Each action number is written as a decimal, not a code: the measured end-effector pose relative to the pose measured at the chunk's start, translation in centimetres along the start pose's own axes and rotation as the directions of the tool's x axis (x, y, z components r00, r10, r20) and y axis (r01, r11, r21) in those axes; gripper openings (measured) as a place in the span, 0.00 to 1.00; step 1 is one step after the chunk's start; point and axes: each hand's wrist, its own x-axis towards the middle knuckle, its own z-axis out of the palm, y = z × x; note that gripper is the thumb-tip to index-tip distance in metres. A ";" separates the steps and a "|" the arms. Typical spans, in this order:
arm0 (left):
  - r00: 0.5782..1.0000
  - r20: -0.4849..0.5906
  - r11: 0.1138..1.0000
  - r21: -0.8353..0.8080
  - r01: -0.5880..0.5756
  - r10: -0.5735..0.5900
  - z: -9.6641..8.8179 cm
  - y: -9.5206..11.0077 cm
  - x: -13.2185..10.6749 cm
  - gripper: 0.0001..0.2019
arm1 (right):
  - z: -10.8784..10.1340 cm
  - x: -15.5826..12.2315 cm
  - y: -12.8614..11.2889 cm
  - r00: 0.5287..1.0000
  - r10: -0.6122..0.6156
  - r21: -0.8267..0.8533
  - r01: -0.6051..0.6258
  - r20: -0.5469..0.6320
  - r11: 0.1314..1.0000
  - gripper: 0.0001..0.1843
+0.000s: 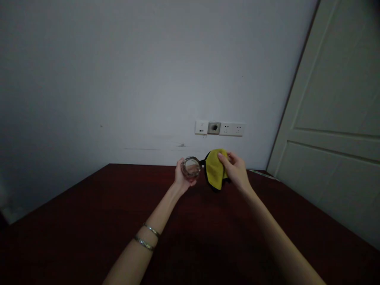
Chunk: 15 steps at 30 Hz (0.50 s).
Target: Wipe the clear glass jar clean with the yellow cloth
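My left hand [181,175] is wrapped round a clear glass jar [190,168], its round mouth tilted towards me. A dark piece sticks out from the jar's right side, towards the cloth; I cannot make out what it is. In my right hand [236,170] is a yellow cloth [215,169] with a black edge, pinched between thumb and fingers and hanging down in a fold. Jar and cloth are close side by side, both held above the dark red table [142,206].
A pale wall [133,79] rises behind the table, with a row of switches and sockets [219,128] low on it. To the right stands a panelled door [335,118]. A thin light strip [264,174] lies at the table's far right edge.
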 end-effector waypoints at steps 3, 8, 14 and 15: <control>0.980 0.152 0.992 0.046 0.121 -0.126 0.4 -0.4 -0.4 0.32 | -0.5 -0.1 0.1 0.937 -0.350 -0.370 0.321 -0.011 0.872 0.15; 0.957 0.186 0.975 0.038 0.217 -0.221 1.3 -0.9 -0.5 0.28 | 0.6 -1.3 1.5 0.793 -0.403 -0.482 0.601 0.456 0.637 0.18; 0.978 0.093 0.982 0.025 0.188 -0.189 1.1 -1.3 -0.1 0.24 | 1.5 -1.6 3.2 0.571 -0.459 -0.426 0.818 0.681 0.385 0.22; 0.979 0.088 0.983 0.017 0.182 -0.183 0.9 -1.3 0.1 0.24 | 1.7 -1.8 3.4 0.541 -0.474 -0.423 0.840 0.695 0.340 0.22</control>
